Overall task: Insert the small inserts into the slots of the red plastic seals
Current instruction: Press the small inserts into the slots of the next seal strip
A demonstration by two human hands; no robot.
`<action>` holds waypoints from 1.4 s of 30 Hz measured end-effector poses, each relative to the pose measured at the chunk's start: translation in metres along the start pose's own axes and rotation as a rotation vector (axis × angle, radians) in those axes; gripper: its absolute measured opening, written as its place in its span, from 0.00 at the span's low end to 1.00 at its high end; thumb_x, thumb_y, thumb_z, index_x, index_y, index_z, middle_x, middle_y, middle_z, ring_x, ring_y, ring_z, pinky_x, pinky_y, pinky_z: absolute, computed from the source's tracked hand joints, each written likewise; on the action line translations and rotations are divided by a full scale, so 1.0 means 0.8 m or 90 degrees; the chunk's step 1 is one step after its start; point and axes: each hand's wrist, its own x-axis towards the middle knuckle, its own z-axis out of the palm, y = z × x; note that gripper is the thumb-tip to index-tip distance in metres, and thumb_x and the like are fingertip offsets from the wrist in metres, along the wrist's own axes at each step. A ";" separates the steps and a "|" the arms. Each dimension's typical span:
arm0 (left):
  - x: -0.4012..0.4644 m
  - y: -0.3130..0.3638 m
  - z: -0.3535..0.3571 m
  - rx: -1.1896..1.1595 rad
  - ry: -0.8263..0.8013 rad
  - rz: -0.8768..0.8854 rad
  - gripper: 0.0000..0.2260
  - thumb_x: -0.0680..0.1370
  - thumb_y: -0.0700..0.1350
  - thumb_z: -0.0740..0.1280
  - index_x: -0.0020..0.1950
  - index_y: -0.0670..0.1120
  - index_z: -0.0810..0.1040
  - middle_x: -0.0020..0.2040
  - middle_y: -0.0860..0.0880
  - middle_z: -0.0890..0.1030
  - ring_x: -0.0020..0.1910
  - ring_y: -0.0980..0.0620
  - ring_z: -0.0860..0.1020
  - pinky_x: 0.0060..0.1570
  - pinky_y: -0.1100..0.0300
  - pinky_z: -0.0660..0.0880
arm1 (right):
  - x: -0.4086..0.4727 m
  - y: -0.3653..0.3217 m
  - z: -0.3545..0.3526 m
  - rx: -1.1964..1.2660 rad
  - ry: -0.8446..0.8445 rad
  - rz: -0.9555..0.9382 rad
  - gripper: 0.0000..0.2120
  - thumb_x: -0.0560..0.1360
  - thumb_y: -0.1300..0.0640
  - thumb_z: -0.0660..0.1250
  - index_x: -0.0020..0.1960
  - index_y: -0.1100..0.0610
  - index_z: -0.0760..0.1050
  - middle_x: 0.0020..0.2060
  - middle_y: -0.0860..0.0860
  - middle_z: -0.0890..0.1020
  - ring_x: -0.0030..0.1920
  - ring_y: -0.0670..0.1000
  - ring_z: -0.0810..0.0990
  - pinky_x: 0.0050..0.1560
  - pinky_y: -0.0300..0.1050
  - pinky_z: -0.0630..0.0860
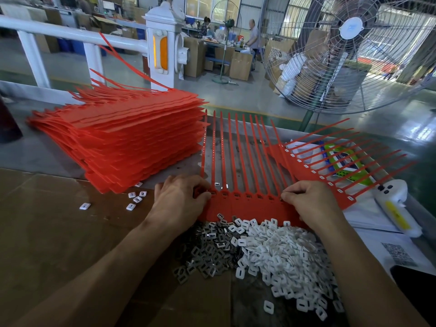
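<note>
We reach both bare forearms forward, palms down. Our left hand has its fingers curled, fingertips pinched together at its right edge. Our right hand is likewise curled, fingertips pinching at its left edge.

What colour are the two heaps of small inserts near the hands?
In the head view, one heap is dark grey metal, the other heap is white.

We can't see what the left hand or right hand fingertips pinch; they curl under, covering both ends of the red seal strip. Black object bottom right is cut off by the edge; QR label too blurry to read.
</note>
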 end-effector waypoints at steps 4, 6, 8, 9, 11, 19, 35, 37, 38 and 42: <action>0.001 -0.001 0.001 0.004 0.004 0.002 0.06 0.80 0.54 0.68 0.55 0.62 0.81 0.43 0.70 0.70 0.54 0.62 0.67 0.57 0.56 0.56 | 0.000 -0.001 -0.001 -0.008 0.002 0.006 0.06 0.75 0.55 0.75 0.40 0.47 0.83 0.38 0.44 0.84 0.39 0.47 0.81 0.41 0.48 0.80; 0.001 -0.001 0.001 0.005 0.003 0.000 0.06 0.80 0.54 0.68 0.55 0.62 0.81 0.44 0.69 0.72 0.55 0.61 0.68 0.57 0.56 0.56 | -0.001 -0.003 -0.003 -0.010 -0.002 0.006 0.06 0.76 0.55 0.75 0.40 0.47 0.83 0.37 0.44 0.84 0.39 0.48 0.82 0.42 0.50 0.82; 0.001 0.000 0.000 0.007 0.001 0.000 0.06 0.80 0.54 0.68 0.56 0.62 0.81 0.48 0.67 0.74 0.56 0.60 0.69 0.58 0.55 0.57 | -0.002 -0.005 -0.006 -0.025 -0.009 0.003 0.06 0.76 0.55 0.74 0.41 0.47 0.83 0.37 0.46 0.84 0.38 0.49 0.82 0.42 0.53 0.83; 0.001 0.000 -0.001 0.008 0.000 -0.001 0.06 0.80 0.54 0.68 0.56 0.62 0.81 0.49 0.66 0.76 0.57 0.60 0.70 0.58 0.55 0.57 | -0.003 -0.006 -0.006 -0.034 -0.013 0.001 0.06 0.76 0.56 0.74 0.41 0.47 0.83 0.37 0.47 0.85 0.38 0.51 0.82 0.42 0.54 0.84; 0.001 0.001 -0.001 0.009 -0.001 -0.002 0.06 0.80 0.54 0.68 0.56 0.61 0.81 0.52 0.64 0.78 0.58 0.59 0.72 0.59 0.55 0.58 | -0.004 -0.008 -0.007 -0.045 -0.018 -0.001 0.06 0.77 0.56 0.73 0.42 0.48 0.83 0.36 0.50 0.85 0.37 0.54 0.83 0.40 0.55 0.83; 0.000 0.002 -0.001 0.013 -0.001 -0.011 0.07 0.80 0.55 0.68 0.57 0.61 0.81 0.55 0.63 0.79 0.60 0.57 0.72 0.59 0.55 0.57 | -0.009 -0.009 -0.014 -0.063 -0.057 -0.036 0.09 0.77 0.58 0.72 0.40 0.48 0.83 0.35 0.45 0.84 0.35 0.49 0.83 0.27 0.38 0.75; -0.001 0.002 -0.002 0.009 -0.009 -0.012 0.06 0.80 0.55 0.68 0.55 0.63 0.80 0.55 0.64 0.77 0.61 0.57 0.72 0.59 0.54 0.58 | -0.002 -0.012 -0.011 0.011 -0.037 0.094 0.05 0.73 0.55 0.75 0.38 0.51 0.84 0.36 0.47 0.85 0.42 0.49 0.82 0.39 0.44 0.74; -0.001 0.003 -0.002 0.008 -0.008 -0.010 0.05 0.80 0.55 0.68 0.55 0.63 0.81 0.52 0.66 0.76 0.61 0.58 0.72 0.59 0.54 0.58 | -0.001 -0.013 -0.009 -0.006 -0.037 0.091 0.05 0.74 0.55 0.75 0.39 0.52 0.84 0.38 0.49 0.85 0.43 0.50 0.82 0.41 0.45 0.76; -0.001 0.003 -0.002 0.007 -0.008 -0.008 0.05 0.80 0.55 0.68 0.55 0.63 0.81 0.50 0.66 0.75 0.60 0.58 0.71 0.59 0.54 0.58 | -0.001 -0.013 -0.008 -0.011 -0.038 0.089 0.04 0.74 0.56 0.75 0.40 0.52 0.84 0.38 0.49 0.85 0.42 0.50 0.82 0.43 0.46 0.77; -0.001 0.002 -0.003 0.006 -0.013 -0.009 0.05 0.80 0.55 0.67 0.55 0.63 0.80 0.52 0.65 0.76 0.61 0.57 0.71 0.59 0.54 0.57 | -0.001 -0.013 -0.008 -0.022 -0.046 0.080 0.04 0.75 0.56 0.75 0.41 0.53 0.84 0.40 0.49 0.85 0.44 0.50 0.82 0.44 0.46 0.77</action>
